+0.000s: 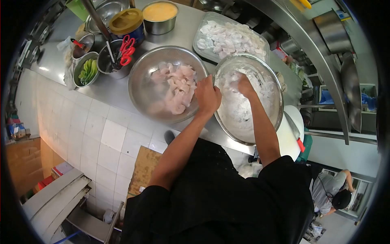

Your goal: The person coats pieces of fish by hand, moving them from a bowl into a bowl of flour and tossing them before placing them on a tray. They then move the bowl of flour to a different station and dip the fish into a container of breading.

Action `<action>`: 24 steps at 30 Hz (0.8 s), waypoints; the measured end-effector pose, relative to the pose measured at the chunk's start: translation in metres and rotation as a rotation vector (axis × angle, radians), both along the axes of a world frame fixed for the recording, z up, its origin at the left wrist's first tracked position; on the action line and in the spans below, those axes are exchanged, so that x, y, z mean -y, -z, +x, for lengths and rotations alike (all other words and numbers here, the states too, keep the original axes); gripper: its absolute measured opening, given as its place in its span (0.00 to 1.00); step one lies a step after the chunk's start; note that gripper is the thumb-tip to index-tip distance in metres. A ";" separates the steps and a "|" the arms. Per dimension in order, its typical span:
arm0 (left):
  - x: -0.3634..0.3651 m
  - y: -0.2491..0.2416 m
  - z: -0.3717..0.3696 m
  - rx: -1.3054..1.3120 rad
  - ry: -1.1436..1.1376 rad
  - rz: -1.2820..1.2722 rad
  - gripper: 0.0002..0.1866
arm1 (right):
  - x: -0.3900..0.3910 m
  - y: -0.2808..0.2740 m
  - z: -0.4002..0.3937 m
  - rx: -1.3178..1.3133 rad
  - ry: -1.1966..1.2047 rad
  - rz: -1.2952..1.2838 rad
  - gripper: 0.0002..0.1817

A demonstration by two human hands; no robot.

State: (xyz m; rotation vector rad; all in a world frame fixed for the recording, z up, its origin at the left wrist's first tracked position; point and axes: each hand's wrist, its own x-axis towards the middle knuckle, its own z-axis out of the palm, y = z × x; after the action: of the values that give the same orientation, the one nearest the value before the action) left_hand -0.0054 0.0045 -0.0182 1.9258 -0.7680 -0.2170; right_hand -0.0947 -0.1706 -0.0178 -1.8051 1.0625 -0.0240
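My left hand (208,96) is closed at the point where two metal bowls meet, its curled fingers beside the raw pale meat pieces (178,87). What those fingers grip, the bowl rim or meat, is hidden. The meat lies in a wide perforated steel bowl (142,97). My right hand (245,84) reaches into a steel bowl (279,97) of white flour (239,114). Its fingers are hidden by the flour and blur, near a white-coated lump (230,80).
Behind stands a clear tray (199,42) of floured pieces (233,36). A knife (294,128) rests on a white board (286,134) at right. To the left are red scissors (127,49), a pot of yellow liquid (159,12) and sliced greens (88,72). Another person (331,191) is at far right.
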 end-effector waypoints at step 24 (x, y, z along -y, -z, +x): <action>0.002 0.003 -0.001 -0.023 -0.038 -0.019 0.20 | 0.083 -0.112 0.043 0.493 0.107 -0.082 0.21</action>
State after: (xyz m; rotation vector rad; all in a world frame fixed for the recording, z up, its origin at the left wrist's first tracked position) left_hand -0.0067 0.0029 -0.0215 1.9147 -0.7159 -0.2070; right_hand -0.0514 -0.2541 0.0937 -1.6892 0.8072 -0.5557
